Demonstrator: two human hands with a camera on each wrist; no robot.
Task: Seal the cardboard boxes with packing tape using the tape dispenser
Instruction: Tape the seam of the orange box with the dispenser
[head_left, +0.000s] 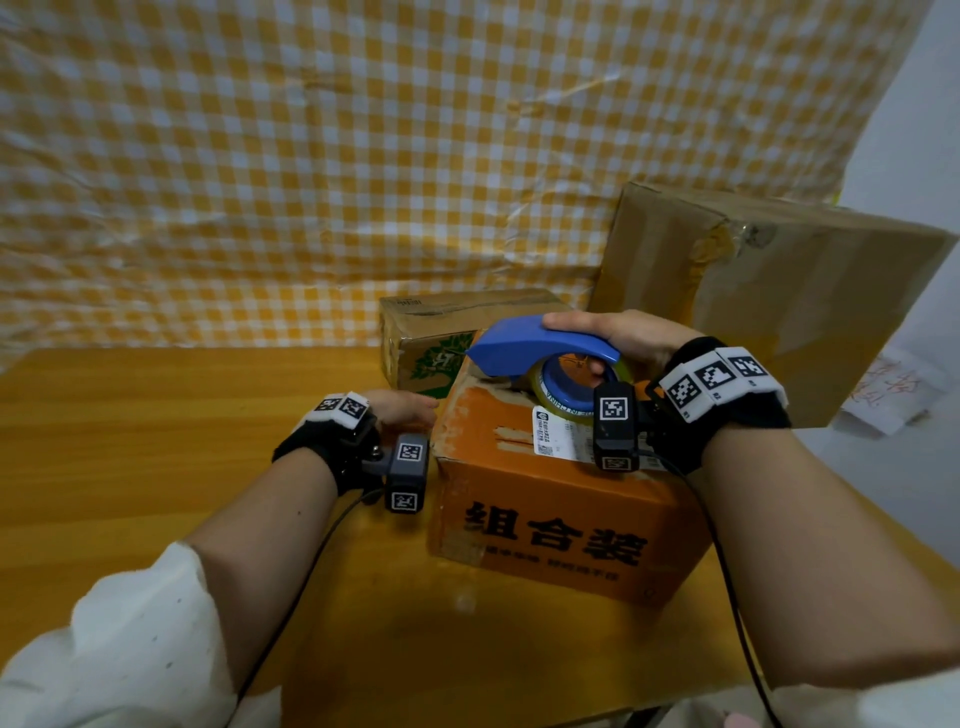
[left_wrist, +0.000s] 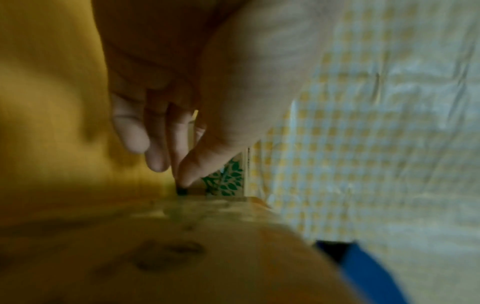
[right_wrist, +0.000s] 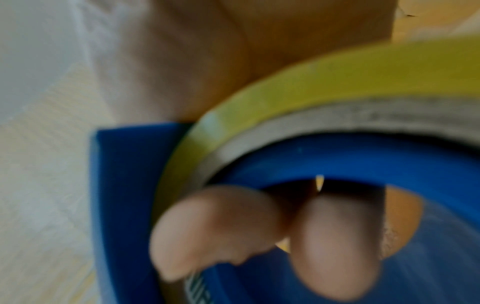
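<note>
An orange cardboard box (head_left: 545, 499) with black printed characters and a white shipping label stands in the middle of the wooden table (head_left: 156, 441). On its top rests a blue tape dispenser (head_left: 524, 345) loaded with a yellowish tape roll (right_wrist: 285, 82). My right hand (head_left: 592, 332) grips the dispenser, thumb along the handle and fingers (right_wrist: 335, 242) curled through the roll's blue core. My left hand (head_left: 415, 408) rests against the box's upper left edge with fingers (left_wrist: 135, 131) extended and holding nothing. The box's side (left_wrist: 182, 257) fills the bottom of the left wrist view.
A small brown box (head_left: 441, 332) with a green tree print sits just behind the orange one. A large brown box (head_left: 769, 296) leans at the back right. A yellow checkered cloth (head_left: 363, 156) covers the wall. Paper with red writing (head_left: 883, 395) lies at the right.
</note>
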